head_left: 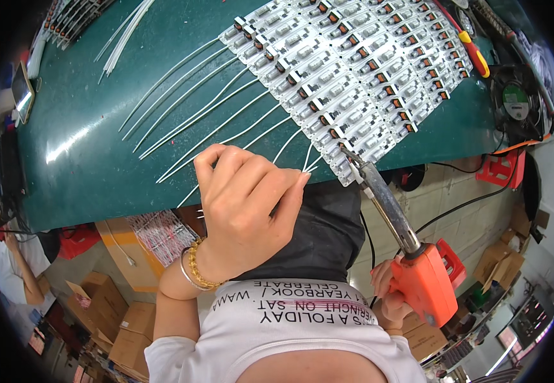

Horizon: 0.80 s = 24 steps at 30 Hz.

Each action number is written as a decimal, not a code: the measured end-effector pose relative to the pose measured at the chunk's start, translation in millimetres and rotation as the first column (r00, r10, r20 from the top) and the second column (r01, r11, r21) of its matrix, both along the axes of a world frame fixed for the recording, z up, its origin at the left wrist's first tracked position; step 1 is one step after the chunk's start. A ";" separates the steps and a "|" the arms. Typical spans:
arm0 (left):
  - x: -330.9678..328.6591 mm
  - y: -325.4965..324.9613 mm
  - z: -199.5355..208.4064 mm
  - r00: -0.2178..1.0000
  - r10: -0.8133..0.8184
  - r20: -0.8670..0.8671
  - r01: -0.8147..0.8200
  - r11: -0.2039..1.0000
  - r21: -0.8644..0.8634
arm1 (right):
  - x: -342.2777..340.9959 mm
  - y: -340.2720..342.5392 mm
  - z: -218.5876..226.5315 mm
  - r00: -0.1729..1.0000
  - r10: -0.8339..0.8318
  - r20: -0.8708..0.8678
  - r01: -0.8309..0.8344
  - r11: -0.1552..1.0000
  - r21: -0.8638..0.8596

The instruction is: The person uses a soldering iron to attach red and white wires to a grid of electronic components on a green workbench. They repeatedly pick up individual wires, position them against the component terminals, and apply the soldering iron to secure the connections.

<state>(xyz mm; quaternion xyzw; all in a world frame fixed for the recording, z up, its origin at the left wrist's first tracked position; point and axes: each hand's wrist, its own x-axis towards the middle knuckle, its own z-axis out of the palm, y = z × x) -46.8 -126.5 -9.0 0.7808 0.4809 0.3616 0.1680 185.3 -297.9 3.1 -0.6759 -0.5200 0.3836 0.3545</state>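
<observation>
A large panel of white circuit boards (328, 80) with rows of dark and orange components lies on the green table. Thin white wires (190, 121) trail leftward from several boards along its left edge. At the panel's near corner, my left hand (245, 204) is closed, pinching a white wire (311, 155) between thumb and forefinger. My right hand (388, 297) grips an orange-red soldering gun (427, 284) by its handle. Its metal tip reaches the near corner boards, just right of the pinched wire; exact contact is too small to tell.
Loose white wires (127, 38) lie at the far left of the green table (85, 166). A red-and-yellow screwdriver (475, 54) and a black fan (516, 96) are at the right. Cardboard boxes (101, 303) and red stools (503, 169) stand below. Another person's arm (24, 268) shows at left.
</observation>
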 end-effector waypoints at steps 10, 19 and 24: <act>-12.0 4.9 -3.0 0.984 -0.179 0.015 0.178 0.983 0.032 | -16.5 8.8 9.9 0.886 -0.157 -0.437 0.160 0.987 -0.032; 6.9 1.9 6.6 0.998 -0.058 -0.030 0.055 0.994 -0.090 | 16.8 -47.8 -9.8 0.995 -0.060 0.075 0.065 0.996 -0.063; 10.8 3.9 10.2 0.996 -0.059 -0.067 0.053 0.995 -0.089 | 25.2 -75.8 -35.2 0.981 -0.103 0.163 0.114 0.992 -0.057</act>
